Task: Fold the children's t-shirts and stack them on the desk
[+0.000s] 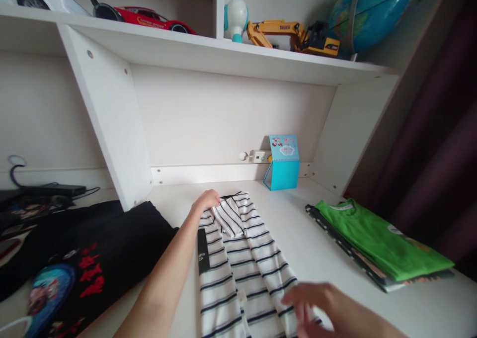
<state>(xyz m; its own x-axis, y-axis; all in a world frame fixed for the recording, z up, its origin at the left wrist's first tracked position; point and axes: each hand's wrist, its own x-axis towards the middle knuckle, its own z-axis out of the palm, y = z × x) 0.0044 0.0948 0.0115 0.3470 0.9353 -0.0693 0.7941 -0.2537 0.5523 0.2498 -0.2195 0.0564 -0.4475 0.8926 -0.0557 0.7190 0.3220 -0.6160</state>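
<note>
Being touched at the collar by the left hand (205, 201), fingers curled, grip unclear: a black-striped white shirt (242, 263), laid flat on a white desk (316, 238). Right hand (316, 310) is seen spread open over the shirt's lower end, holding nothing. Green T-shirt (380, 243) is placed right, black printed garment (85, 273) left.

Under the left hand (205, 202) lies a striped polo shirt (242, 273) of soft, matt knit cloth. Right of the right hand (320, 310), a green T-shirt (380, 241) shows matt cloth too, on the worktop's (309, 233) smooth white laminate.
</note>
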